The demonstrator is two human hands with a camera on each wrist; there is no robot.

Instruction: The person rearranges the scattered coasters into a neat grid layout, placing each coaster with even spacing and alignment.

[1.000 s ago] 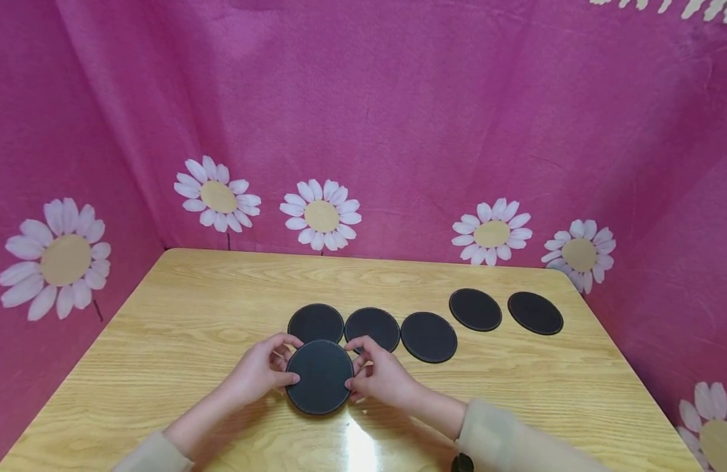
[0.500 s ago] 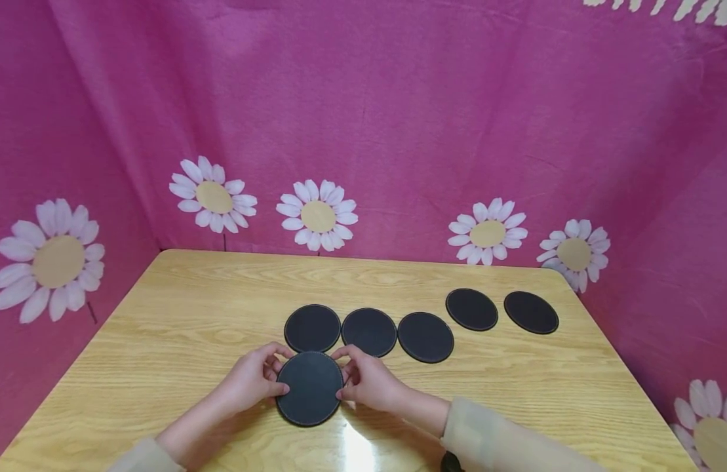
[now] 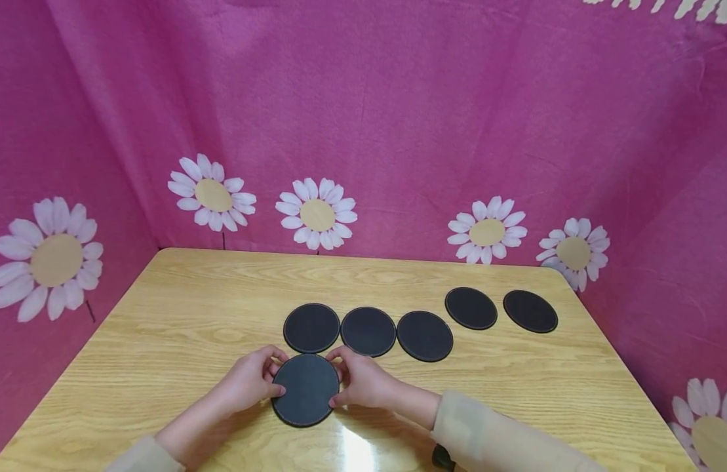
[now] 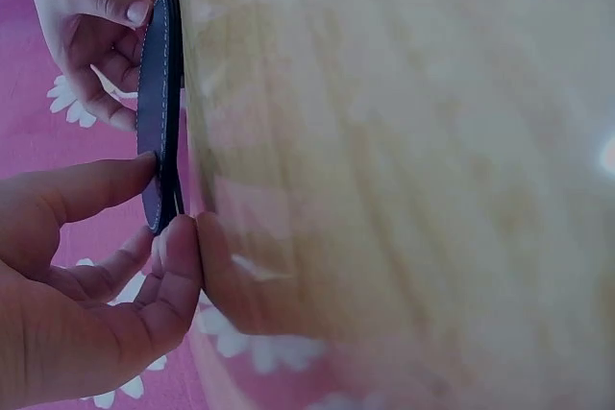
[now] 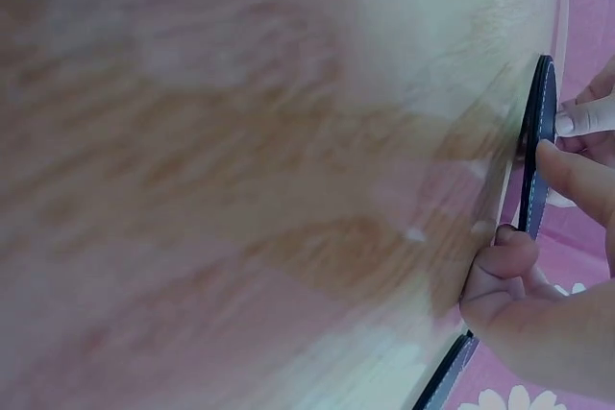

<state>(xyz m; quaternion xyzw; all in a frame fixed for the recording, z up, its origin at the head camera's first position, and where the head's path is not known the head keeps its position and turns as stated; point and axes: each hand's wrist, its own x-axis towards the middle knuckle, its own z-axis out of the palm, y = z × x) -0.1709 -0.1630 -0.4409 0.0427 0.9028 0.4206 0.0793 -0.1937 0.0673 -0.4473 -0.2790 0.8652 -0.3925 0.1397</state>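
A round black coaster [image 3: 306,391] with light edge stitching is held between both hands near the front of the table. My left hand [image 3: 252,381] pinches its left edge, thumb on top and fingers below. On the opposite edge, my right hand [image 3: 366,381] pinches it the same way. In the left wrist view the coaster [image 4: 161,112] appears edge-on just over the tabletop, with a dark layer under it; whether that is a second coaster I cannot tell. Its far edge lies close to another black coaster [image 3: 312,328], the left one in a row of three.
The row continues with a middle coaster [image 3: 368,332] and a right one [image 3: 425,335]. Farther back to the right lie two separate coasters, one [image 3: 471,308] left of the other [image 3: 531,311]. Pink cloth [image 3: 363,131] with daisies surrounds the wooden table [image 3: 221,282].
Both hands have brought the held coaster toward me and slightly left, lower to the table. It overlapped the row's left coaster before and now uncovers it. The other coasters have stayed put.
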